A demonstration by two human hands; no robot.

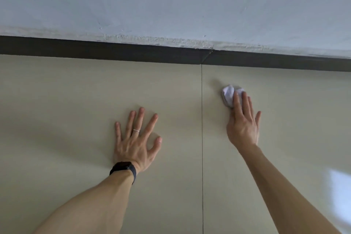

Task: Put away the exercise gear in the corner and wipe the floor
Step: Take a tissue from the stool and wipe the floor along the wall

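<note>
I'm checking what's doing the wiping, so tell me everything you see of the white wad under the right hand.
The white wad looks like crumpled tissue or thin cloth, which I cannot tell, bunched into a small creased lump. It lies on the beige floor tile, just right of the tile seam and short of the dark baseboard. The right hand presses straight fingers on its near part; the far part shows, slightly blurred.

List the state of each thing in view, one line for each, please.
floor: tiled, one thin joint line visible.
baseboard: dark, one seam.
white wad: crumpled, on the floor near the baseboard.
right hand: straight fingers press the white wad.
left hand: flat on the floor, fingers spread, holding nothing.
watch: strapped on the left wrist.
ring: on a left finger.
</note>
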